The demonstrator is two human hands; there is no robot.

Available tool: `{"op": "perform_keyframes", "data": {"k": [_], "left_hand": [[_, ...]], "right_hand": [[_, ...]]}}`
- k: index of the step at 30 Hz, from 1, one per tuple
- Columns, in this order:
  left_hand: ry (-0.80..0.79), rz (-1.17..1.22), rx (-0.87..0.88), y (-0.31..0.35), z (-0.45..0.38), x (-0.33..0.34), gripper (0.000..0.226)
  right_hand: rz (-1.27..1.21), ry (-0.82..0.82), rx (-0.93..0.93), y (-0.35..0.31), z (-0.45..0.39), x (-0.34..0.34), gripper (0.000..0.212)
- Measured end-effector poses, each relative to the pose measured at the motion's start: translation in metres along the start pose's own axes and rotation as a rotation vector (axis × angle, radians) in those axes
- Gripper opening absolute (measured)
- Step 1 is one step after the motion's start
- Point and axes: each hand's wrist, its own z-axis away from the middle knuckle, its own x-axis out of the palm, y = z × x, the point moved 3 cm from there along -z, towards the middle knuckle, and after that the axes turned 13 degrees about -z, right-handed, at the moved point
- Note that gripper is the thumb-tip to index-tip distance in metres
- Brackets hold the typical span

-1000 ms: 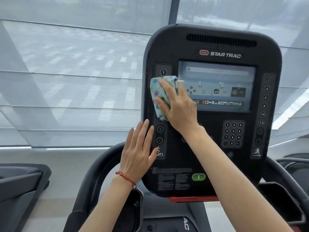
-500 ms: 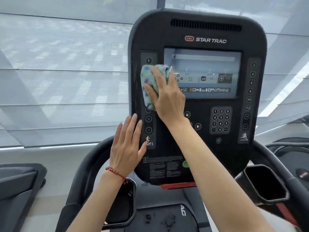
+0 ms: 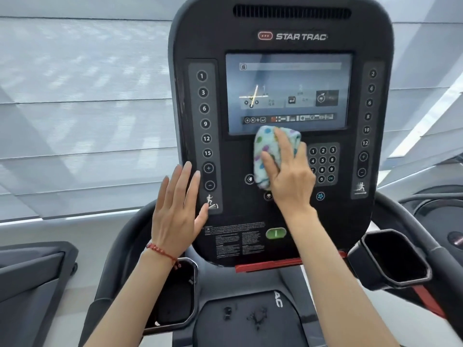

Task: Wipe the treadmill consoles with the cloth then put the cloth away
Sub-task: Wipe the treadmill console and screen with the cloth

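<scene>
A black Star Trac treadmill console (image 3: pixel 280 36) fills the upper middle of the view, with a lit screen (image 3: pixel 288 93). My right hand (image 3: pixel 288 176) presses a pale blue cloth with coloured dots (image 3: pixel 266 149) flat against the console, just under the screen and left of the number keypad (image 3: pixel 323 164). Its fingers lie fairly straight over the cloth. My left hand (image 3: pixel 175 211), with a red bracelet at the wrist, is held flat with straight fingers at the console's lower left edge, beside the left button strip (image 3: pixel 205 136).
Black cup holders sit at the left (image 3: pixel 175 296) and right (image 3: pixel 393 259) below the console. Curved black handrails (image 3: pixel 120 246) run on both sides. Another treadmill (image 3: pixel 32 276) stands at the left. A window with a translucent blind (image 3: pixel 82 101) is behind.
My right hand has slid the cloth from the left button strip, right and down, to the middle of the console under the screen. The left hand has stayed at the lower left edge.
</scene>
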Motion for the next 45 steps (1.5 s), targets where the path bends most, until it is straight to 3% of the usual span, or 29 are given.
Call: {"op": "perform_keyframes", "data": {"k": [3,8,15,20,28,33,40,45], "left_hand": [[0.001,0.002,0.003,0.000,0.000,0.001,0.053],[-0.002,0.008,0.013,-0.002,0.001,0.000,0.053],[-0.037,0.006,0.069,-0.010,0.007,-0.005,0.055],[-0.047,0.013,0.080,-0.010,0.007,-0.008,0.053],[-0.014,0.018,0.080,0.007,0.006,-0.001,0.050],[-0.005,0.026,0.068,0.011,0.008,0.003,0.050],[-0.013,0.030,0.078,0.009,0.007,0.001,0.049],[-0.020,0.030,0.085,0.008,0.007,0.001,0.050]], "right_hand": [[0.012,0.076,0.154,0.034,0.000,-0.022,0.054],[-0.063,0.082,0.350,0.018,0.010,-0.018,0.054],[-0.071,-0.097,0.027,-0.063,0.070,0.032,0.045],[-0.045,-0.084,-0.057,-0.056,0.069,0.027,0.044],[0.046,0.055,0.215,0.040,0.069,-0.031,0.047],[-0.028,0.078,0.359,0.025,0.075,-0.024,0.048],[-0.158,-0.107,0.158,-0.045,0.105,0.016,0.045],[-0.147,-0.120,0.043,-0.042,0.103,0.013,0.045]]}}
